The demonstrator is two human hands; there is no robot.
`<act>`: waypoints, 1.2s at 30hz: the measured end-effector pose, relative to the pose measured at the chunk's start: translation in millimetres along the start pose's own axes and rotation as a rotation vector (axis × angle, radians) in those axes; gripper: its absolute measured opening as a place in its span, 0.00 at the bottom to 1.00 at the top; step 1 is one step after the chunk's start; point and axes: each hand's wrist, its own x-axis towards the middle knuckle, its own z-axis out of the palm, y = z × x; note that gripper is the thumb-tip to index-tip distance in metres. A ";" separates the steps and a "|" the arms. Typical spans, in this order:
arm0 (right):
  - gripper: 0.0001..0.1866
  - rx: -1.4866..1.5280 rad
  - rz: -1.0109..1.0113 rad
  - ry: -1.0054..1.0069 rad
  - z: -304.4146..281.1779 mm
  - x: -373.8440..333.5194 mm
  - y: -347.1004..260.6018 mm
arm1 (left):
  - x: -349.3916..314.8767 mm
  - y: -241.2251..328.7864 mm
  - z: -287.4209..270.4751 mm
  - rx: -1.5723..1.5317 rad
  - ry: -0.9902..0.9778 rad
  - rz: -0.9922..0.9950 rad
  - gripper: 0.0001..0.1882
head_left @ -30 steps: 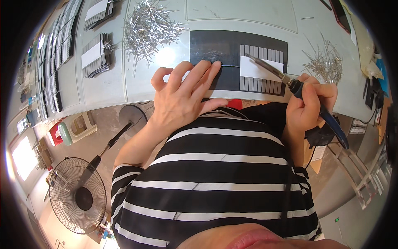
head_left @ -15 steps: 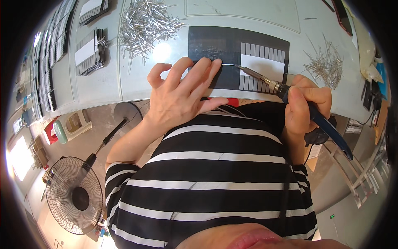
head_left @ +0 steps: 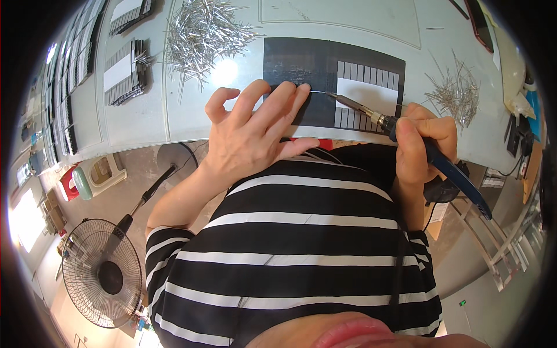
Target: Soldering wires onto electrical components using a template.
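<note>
My right hand (head_left: 420, 142) grips a soldering iron (head_left: 461, 181) with a dark blue handle. Its metal tip meets a thin silvery strip (head_left: 319, 91) lying across a black mat (head_left: 301, 49). With fingers spread, my left hand (head_left: 249, 130) rests palm down over the mat's left part. The index fingertip presses at the strip's left end, and the thumb sticks out toward the table edge. Beneath the iron's shaft, on the mat's right half, lies a flat panel (head_left: 368, 91) with dark segments along two sides and a white band between them.
A large heap of silvery strips (head_left: 206, 40) lies at the back left, a smaller pile (head_left: 455, 95) at the right. Stacks of panels (head_left: 123, 75) stand on the left of the pale table (head_left: 342, 17). A floor fan (head_left: 104, 272) and a stool (head_left: 104, 174) are below left.
My right hand has shifted slightly left with the soldering iron, and its tip sits a little farther left along the strip. My left hand has hardly moved.
</note>
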 end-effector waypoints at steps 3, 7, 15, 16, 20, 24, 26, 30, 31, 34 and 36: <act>0.13 0.002 -0.002 -0.001 0.4 0.3 0.5 | 0.4 0.0 -0.6 0.008 -0.002 0.000 0.35; 0.13 0.001 0.006 -0.002 0.5 -0.4 0.6 | 0.8 -0.1 -0.8 0.001 0.000 -0.003 0.35; 0.12 -0.019 0.006 -0.026 -1.4 -0.4 1.1 | 0.7 0.4 2.9 -0.082 0.051 -0.017 0.34; 0.12 -0.019 0.006 -0.026 -1.5 -0.3 0.8 | 0.8 0.6 2.8 -0.084 0.048 -0.020 0.34; 0.12 -0.060 0.004 -0.056 -2.2 1.6 -4.0 | 1.8 0.6 1.7 -0.102 0.037 -0.032 0.34; 0.12 -0.132 -0.008 -0.107 -2.3 6.3 -7.8 | 1.7 0.3 -0.8 -0.073 -0.014 -0.051 0.36; 0.12 -0.179 -0.029 -0.137 -0.5 10.5 -13.4 | 1.9 0.2 -0.2 -0.093 -0.010 -0.060 0.36; 0.12 -0.261 -0.096 -0.195 0.5 15.6 -16.5 | 3.8 0.1 -2.3 -0.091 -0.019 -0.065 0.37; 0.12 -0.262 -0.098 -0.194 1.0 15.9 -17.1 | 4.1 -0.4 -2.3 -0.101 -0.012 -0.073 0.37; 0.12 -0.279 -0.108 -0.198 5.2 15.8 -19.1 | 3.8 -1.8 -3.0 -0.126 -0.002 -0.090 0.38; 0.12 -0.326 -0.128 -0.228 8.0 16.3 -23.1 | 4.6 -2.7 -4.2 -0.145 0.005 -0.098 0.38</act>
